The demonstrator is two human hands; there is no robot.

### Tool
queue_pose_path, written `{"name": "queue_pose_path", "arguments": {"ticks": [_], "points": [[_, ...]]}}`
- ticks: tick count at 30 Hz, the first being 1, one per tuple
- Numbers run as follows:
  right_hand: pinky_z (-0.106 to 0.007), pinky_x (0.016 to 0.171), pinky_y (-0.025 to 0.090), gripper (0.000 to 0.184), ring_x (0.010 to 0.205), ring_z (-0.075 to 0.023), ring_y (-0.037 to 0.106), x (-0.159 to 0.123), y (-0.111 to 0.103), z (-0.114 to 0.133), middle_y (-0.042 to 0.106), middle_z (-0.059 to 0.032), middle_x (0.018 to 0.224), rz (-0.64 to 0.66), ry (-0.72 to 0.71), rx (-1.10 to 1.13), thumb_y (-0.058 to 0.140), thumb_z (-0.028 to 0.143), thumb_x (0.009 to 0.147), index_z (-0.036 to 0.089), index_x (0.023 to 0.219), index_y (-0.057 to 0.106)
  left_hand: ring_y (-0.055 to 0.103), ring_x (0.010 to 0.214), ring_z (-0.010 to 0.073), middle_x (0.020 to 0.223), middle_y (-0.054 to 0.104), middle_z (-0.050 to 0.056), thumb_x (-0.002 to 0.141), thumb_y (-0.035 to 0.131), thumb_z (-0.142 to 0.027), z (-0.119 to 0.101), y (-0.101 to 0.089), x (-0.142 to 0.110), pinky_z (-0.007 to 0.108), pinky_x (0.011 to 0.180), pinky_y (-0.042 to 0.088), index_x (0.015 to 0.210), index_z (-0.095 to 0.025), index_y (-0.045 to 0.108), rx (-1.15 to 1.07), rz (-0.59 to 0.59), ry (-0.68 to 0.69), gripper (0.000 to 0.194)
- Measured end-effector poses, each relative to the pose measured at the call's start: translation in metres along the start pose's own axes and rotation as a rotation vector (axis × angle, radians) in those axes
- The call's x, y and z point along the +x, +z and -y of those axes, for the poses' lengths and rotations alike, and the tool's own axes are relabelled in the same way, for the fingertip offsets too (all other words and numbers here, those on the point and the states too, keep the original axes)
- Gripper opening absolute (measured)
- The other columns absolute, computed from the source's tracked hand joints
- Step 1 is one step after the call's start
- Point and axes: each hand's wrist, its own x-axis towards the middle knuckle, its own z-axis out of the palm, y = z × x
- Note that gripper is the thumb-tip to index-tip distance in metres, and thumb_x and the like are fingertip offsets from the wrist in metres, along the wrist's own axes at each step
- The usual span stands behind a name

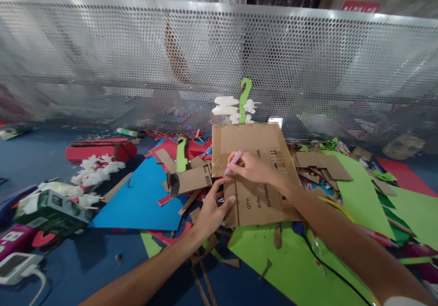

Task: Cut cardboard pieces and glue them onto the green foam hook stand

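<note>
Right hand (251,167) is pinching a pink cutter (233,163), left hand (214,207) flat-ish just beside on the cardboard (253,192); slip = nicked fingers.

The brown cardboard piece (249,138), broad and angular with black print (the letters "QTY" among it, turned sideways), lies partly over a green sheet (263,260), while the slim pink tool (234,162) slants above its left part, lower end close to the surface.
</note>
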Motion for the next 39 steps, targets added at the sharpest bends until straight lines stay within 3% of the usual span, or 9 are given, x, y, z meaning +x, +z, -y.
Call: {"name": "queue_pose_path", "arguments": {"ticks": [10, 17, 24, 29, 39], "points": [[-0.028, 0.076, 0.048, 0.016, 0.082, -0.017, 0.069, 0.009, 0.004, -0.008, 0.077, -0.0025, 0.09, 0.035, -0.024, 0.036, 0.06, 0.028, 0.1, 0.019, 0.092, 0.07, 0.076, 0.103, 0.0291, 0.115, 0.075, 0.011, 0.089, 0.078, -0.05, 0.0, -0.001, 0.001, 0.041, 0.083, 0.065, 0.135, -0.023, 0.049, -0.005, 0.001, -0.021, 0.06], [-0.028, 0.073, 0.046, 0.024, 0.075, -0.0154, 0.068, -0.009, -0.014, -0.008, 0.077, -0.0022, 0.088, -0.016, 0.019, -0.019, 0.06, 0.024, 0.099, 0.02, 0.081, 0.073, 0.076, 0.106, 0.0298, 0.117, 0.075, 0.012, 0.088, 0.078, -0.052, 0.0, -0.002, 0.001, 0.041, 0.085, 0.065, 0.135, -0.022, 0.05, 0.018, -0.005, -0.013, 0.062], [-0.029, 0.081, 0.049, 0.016, 0.084, -0.0169, 0.07, -0.016, -0.016, -0.01, 0.078, -0.0027, 0.093, -0.033, 0.022, 0.047, 0.059, 0.027, 0.1, 0.02, 0.089, 0.069, 0.076, 0.107, 0.0306, 0.118, 0.075, 0.012, 0.088, 0.079, -0.05, 0.002, -0.003, 0.001, 0.042, 0.087, 0.065, 0.136, -0.024, 0.051, 0.014, -0.01, -0.013, 0.062], [-0.029, 0.073, 0.045, 0.015, 0.077, -0.0161, 0.065, -0.017, -0.014, -0.007, 0.077, -0.0021, 0.09, -0.018, 0.031, 0.01, 0.059, 0.031, 0.101, 0.02, 0.097, 0.068, 0.075, 0.11, 0.0309, 0.122, 0.074, 0.013, 0.087, 0.08, -0.05, 0.003, -0.003, 0.002, 0.042, 0.089, 0.064, 0.135, -0.023, 0.051, 0.022, -0.014, -0.014, 0.062], [-0.029, 0.076, 0.044, 0.015, 0.078, -0.0163, 0.064, -0.022, -0.016, -0.011, 0.075, -0.0019, 0.09, -0.019, 0.022, -0.011, 0.058, 0.031, 0.101, 0.02, 0.095, 0.067, 0.076, 0.108, 0.0307, 0.118, 0.075, 0.012, 0.087, 0.08, -0.051, 0.002, -0.003, 0.002, 0.043, 0.087, 0.065, 0.136, -0.023, 0.05, 0.004, -0.012, -0.02, 0.064]]}}
